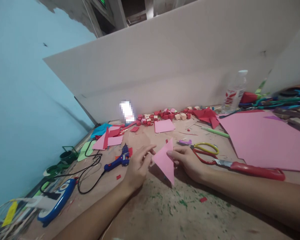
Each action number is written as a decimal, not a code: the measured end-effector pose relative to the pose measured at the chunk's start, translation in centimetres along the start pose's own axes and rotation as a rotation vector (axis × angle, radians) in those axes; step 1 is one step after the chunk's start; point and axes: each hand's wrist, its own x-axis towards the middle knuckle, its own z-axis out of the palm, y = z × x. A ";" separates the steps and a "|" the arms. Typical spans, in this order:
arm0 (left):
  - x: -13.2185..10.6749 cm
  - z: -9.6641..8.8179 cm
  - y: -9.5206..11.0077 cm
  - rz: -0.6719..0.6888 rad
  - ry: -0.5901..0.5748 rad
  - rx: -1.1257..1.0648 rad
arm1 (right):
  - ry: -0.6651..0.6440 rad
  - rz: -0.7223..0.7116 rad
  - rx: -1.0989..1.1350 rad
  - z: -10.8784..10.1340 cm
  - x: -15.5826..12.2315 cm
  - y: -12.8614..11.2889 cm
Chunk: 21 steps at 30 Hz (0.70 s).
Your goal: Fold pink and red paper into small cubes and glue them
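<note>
A pink paper folded into a triangle (pixel 166 161) is held slightly above the tabletop, one point up and one down. My right hand (pixel 188 163) pinches its right edge, thumb on the front face and fingers behind. Beside the triangle's left corner is my left hand (pixel 139 165), its fingers bent and apart; whether a fingertip touches the corner is hard to tell. Scissors (pixel 202 150) with one yellow and one red handle lie just beyond my right hand. A blue glue gun (pixel 117 160) rests to the left of my left hand.
A red-handled knife (pixel 257 169) and large pink sheets (pixel 265 140) lie at right. Toward the back are small pink sheets (pixel 164 126), folded red pieces (pixel 167 115), a bottle (pixel 233 95) and a lit, blurred screen (pixel 127 111). A power strip (pixel 57 201) and black cable (pixel 81 192) occupy the left.
</note>
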 end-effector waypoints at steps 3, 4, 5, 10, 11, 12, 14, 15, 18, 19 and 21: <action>0.0 0.4 0.5 -0.246 -0.104 -0.252 | -0.017 0.006 -0.057 0.0 -0.2 -0.3; 0.0 0.5 0.5 -0.291 -0.150 -0.316 | -0.021 0.009 -0.074 0.1 -0.3 -0.3; 0.1 0.6 0.5 -0.306 -0.188 -0.352 | -0.023 0.012 -0.088 0.1 -0.4 -0.4; 0.1 0.6 0.9 -0.327 -0.268 -0.405 | -0.017 0.026 -0.082 0.3 -0.4 -0.3; 0.1 0.6 1.0 -0.332 -0.282 -0.410 | -0.009 0.024 -0.073 0.3 -0.4 -0.2; 0.1 0.6 1.2 -0.338 -0.294 -0.415 | -0.002 0.023 -0.065 0.3 -0.4 -0.1; 0.1 0.6 1.4 -0.351 -0.309 -0.428 | 0.008 0.022 -0.046 0.2 -0.2 0.1; 0.1 0.7 1.4 -0.358 -0.311 -0.435 | 0.009 0.023 -0.036 0.2 -0.2 0.2; 0.1 0.8 1.4 -0.379 -0.315 -0.456 | 0.008 0.029 0.006 0.2 -0.1 0.4; 0.1 0.8 1.5 -0.388 -0.318 -0.463 | 0.007 0.032 0.020 0.2 -0.1 0.4; 0.1 0.8 1.5 -0.407 -0.330 -0.478 | 0.002 0.040 0.047 0.2 -0.1 0.4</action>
